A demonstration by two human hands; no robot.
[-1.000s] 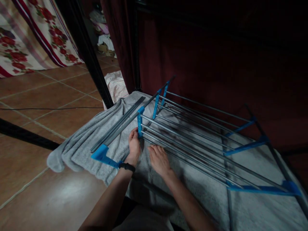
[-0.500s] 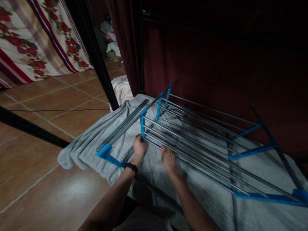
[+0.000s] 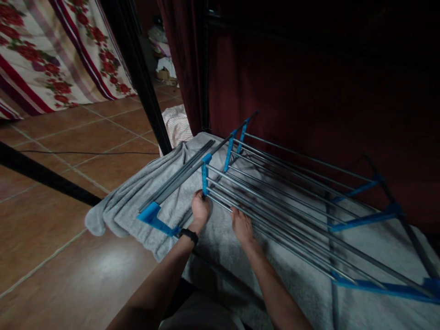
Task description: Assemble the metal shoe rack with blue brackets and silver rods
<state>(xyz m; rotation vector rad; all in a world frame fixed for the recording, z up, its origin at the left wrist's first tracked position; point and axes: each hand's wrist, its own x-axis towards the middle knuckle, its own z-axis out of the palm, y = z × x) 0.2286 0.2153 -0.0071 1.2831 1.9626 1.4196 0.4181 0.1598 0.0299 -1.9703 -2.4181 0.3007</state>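
A rack of grey metal tubes [image 3: 275, 193] with blue plastic brackets lies on a grey blanket. My left hand [image 3: 200, 206], a black band at its wrist, is closed at the lower end of the nearest upright blue bracket [image 3: 205, 178], where a tube meets it. My right hand [image 3: 241, 223] has its fingers closed around the lowest front tube [image 3: 220, 201], a little to the right of that bracket. Another blue bracket [image 3: 156, 219] sits at the rack's left end, apart from both hands. My fingertips are partly hidden.
Several loose grey tubes [image 3: 182, 172] lie on the blanket [image 3: 117, 208] left of the rack. Black metal posts [image 3: 146, 82] stand at the left, with a dark red curtain [image 3: 292, 101] behind. A thin cable [image 3: 92, 152] crosses the tiled floor [image 3: 44, 188].
The view has shifted slightly. Both hands keep their places on the rack, and the rack itself shows no clear movement.
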